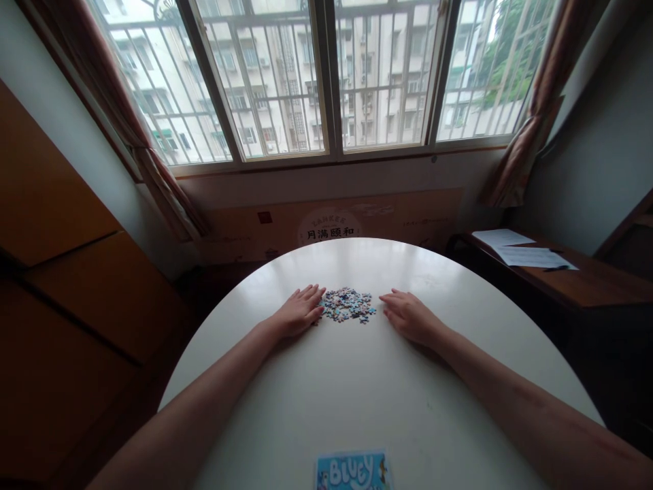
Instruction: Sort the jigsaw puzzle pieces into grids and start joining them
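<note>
Puzzle pieces (pixel 347 304): heaped loosely in one small pile on the far half of the white table (pixel 357 381), about midway between left and right; pale, blue and dark patches are shown on them, and a few are scattered at the pile's edges.
Left hand (pixel 300 309): laid palm down at the left side of the pile, with the fingers stretched out and slightly parted; the outermost pieces are met or overlapped by the fingertips.
Right hand (pixel 408 314): held palm down just right of the pile, with the fingers extended to the left; a narrow strip of tabletop is left between fingertips and pieces.
Grip: neither hand is closed; nothing is seen to be grasped, though whether a piece is covered by either palm cannot be told.
Blue "BLUEY" item (pixel 353 471): placed at the near edge of the view, around the middle, and partly cut off.
Side desk (pixel 607 279): set beyond the table on the right; white papers (pixel 535 257) and a dark, slim object (pixel 555 269) are laid on it.
Far wall: filled by a barred window (pixel 329 102), flanked by a left curtain (pixel 147 160) and a right curtain (pixel 523 150); below it, a printed panel (pixel 403 221) is seen.
</note>
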Demonstrator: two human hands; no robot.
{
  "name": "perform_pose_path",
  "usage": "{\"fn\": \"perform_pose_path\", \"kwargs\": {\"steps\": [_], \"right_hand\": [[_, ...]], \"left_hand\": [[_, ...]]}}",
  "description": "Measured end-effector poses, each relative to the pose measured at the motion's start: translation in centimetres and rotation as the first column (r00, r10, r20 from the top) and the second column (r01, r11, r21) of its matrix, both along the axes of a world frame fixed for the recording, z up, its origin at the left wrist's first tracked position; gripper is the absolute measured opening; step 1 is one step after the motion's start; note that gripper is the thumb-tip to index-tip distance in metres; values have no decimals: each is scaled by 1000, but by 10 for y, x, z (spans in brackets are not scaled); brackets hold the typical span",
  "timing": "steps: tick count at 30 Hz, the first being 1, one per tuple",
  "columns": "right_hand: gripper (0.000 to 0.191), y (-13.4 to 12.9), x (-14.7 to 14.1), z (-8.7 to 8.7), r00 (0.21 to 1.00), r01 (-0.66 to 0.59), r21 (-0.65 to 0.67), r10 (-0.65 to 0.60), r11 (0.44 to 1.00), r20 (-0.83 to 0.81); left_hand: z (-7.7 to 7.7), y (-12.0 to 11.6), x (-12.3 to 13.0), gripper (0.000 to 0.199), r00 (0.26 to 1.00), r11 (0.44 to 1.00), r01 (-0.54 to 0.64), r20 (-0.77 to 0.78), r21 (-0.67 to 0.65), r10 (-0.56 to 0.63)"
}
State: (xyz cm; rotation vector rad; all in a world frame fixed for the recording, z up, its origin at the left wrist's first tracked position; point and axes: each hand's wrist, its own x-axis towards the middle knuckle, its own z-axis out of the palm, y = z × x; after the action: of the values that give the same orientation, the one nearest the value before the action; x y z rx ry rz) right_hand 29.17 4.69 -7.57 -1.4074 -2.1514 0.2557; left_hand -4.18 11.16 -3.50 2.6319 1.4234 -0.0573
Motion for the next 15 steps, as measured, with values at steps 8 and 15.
{"fn": "perform_pose_path", "kwargs": {"steps": [8, 15], "right_hand": [[49, -12, -20, 13, 976, -99, -107, 118, 989, 182], [48, -17, -12, 25, 962, -17, -32, 25, 999, 271]], "left_hand": [[-9, -39, 57, 72, 995, 996, 93, -22, 2, -93], [-1, -24, 87, 72, 999, 999, 11, 44, 43, -13]]}}
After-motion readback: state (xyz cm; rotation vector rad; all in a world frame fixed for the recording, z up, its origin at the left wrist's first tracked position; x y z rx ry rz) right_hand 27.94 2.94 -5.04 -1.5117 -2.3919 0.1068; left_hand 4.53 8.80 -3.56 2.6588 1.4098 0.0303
